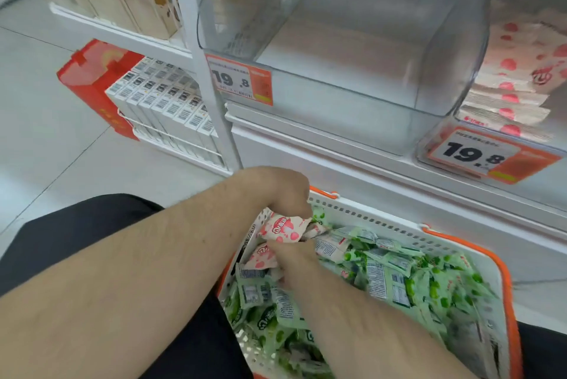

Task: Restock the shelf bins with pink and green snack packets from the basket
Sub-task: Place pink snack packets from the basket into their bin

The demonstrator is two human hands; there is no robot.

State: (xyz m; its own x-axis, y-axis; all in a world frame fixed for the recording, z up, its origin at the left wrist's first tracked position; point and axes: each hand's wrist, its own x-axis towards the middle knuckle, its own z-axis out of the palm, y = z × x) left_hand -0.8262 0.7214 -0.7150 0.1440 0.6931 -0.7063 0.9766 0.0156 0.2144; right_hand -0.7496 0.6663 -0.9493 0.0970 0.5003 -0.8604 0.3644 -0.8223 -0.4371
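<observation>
Retail shop aisle: orange "19.8" price tags (239, 81) on clear plastic shelf bins (352, 50), white metal shelving (196, 25), boxed stock.
</observation>
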